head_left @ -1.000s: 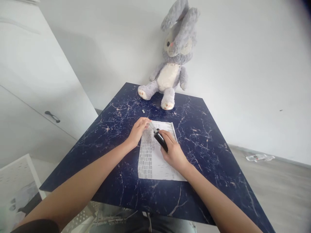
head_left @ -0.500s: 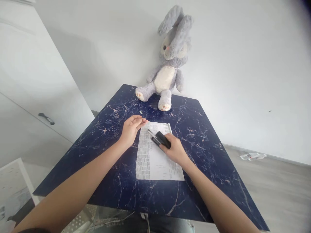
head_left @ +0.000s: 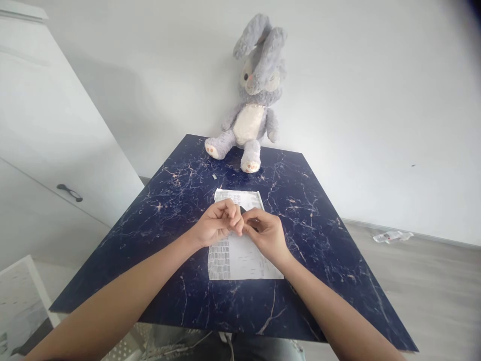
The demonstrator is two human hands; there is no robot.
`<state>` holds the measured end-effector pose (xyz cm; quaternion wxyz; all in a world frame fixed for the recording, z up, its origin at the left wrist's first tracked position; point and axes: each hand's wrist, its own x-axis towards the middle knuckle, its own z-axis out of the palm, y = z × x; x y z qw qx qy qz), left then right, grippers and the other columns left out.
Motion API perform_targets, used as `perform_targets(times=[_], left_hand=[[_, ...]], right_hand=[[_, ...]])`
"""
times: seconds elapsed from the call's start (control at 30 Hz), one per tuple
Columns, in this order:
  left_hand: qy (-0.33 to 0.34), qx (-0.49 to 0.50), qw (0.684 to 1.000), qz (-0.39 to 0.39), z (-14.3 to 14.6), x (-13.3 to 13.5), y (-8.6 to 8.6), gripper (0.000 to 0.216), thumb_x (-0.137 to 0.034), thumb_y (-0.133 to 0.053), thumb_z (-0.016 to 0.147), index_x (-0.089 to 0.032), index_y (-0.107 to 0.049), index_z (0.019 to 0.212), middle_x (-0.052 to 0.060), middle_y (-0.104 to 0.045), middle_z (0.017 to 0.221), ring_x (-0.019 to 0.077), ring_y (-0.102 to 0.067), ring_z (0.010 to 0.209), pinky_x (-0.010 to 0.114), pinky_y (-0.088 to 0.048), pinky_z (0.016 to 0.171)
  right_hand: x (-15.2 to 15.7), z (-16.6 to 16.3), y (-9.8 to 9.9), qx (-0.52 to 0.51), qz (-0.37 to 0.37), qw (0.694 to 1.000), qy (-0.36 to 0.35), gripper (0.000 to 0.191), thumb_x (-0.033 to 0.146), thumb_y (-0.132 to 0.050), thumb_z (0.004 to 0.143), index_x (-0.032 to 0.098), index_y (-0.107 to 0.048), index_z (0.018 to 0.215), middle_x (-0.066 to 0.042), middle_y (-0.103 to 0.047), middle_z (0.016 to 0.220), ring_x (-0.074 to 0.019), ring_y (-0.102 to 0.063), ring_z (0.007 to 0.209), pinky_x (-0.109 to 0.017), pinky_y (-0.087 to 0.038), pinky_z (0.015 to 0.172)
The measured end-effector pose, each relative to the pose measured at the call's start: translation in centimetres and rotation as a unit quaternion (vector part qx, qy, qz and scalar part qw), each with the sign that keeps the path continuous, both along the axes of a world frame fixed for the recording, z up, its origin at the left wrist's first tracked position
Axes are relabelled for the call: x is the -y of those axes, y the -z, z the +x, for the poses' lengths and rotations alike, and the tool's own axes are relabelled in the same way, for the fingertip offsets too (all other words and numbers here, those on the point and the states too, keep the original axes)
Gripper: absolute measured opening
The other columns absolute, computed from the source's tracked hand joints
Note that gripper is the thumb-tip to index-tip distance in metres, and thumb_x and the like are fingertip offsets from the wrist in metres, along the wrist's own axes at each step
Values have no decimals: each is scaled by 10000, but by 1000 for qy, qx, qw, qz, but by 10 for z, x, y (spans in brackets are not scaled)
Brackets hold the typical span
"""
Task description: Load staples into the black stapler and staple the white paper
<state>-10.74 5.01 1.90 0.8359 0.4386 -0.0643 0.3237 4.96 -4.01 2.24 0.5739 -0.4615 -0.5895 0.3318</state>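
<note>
My left hand (head_left: 221,223) is over the paper, its fingers curled and their tips meeting those of my right hand. Whatever they may pinch is too small or hidden to make out. My right hand (head_left: 267,234) is closed, thumb and forefinger bent round the black stapler (head_left: 242,210). Only small dark parts of the stapler show, behind and between the fingers; the rest is covered. Beneath both hands lies a printed white sheet of paper (head_left: 248,263) with grey block patterns down its left side.
A dark blue marble-patterned table (head_left: 311,250) carries the sheet. At its far edge sits a grey plush rabbit (head_left: 250,123) against the wall. A tiny pale piece (head_left: 214,176) lies beyond the paper. White cabinet (head_left: 56,125) at left; clear plastic wrapper (head_left: 393,236) on the floor at right.
My left hand has moved right and nearer to me, from the paper's top left corner to my right hand's fingertips. The stapler, plainly visible before, is now mostly hidden.
</note>
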Motion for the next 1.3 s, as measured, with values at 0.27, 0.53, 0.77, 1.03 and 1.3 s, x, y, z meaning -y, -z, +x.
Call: perform_targets(times=[0.27,0.53,0.77,1.03,1.3], left_hand=[[-176,-84,981,-4,-12,-31,4,271,-381,-763,877,-208,-608,1016,-1,-590,790,166,-677,728,217,-566,500],[-471,-516,623,351,-30,-115,46,191,-139,-550,901,-191,-734,900,75,-740,919,230,-691,888,381,-546,901],[-412,-538,526,514,-4,-157,48,487,-51,-455,929,-200,-640,1354,145,-555,1485,338,-475,1361,532,-386,1084],[-435,-529,520,510,-14,-143,53,259,-105,-505,955,-152,-702,1117,152,-654,1094,288,-568,1062,418,-429,987],[-469,-464,636,400,-29,-85,37,228,-281,-437,1046,-193,-641,996,30,-596,829,182,-578,765,321,-460,813]], right_hand=[[-18,48,-6,-21,-55,997,51,159,307,-823,787,202,-748,880,-29,-721,770,-150,-645,676,-268,-524,621],[-46,194,43,4,-300,907,294,211,346,-725,648,140,-719,695,-35,-615,582,-114,-444,467,-261,-299,431],[-43,181,40,306,-161,857,382,269,393,-659,785,152,-760,846,-120,-729,816,-245,-646,749,-358,-473,734],[-23,69,2,319,19,932,173,253,333,-535,979,195,-672,817,-52,-649,803,-178,-577,687,-324,-462,687],[-8,35,9,398,-77,913,46,413,435,-761,854,195,-606,1152,-95,-619,1059,-242,-625,884,-362,-496,781]])
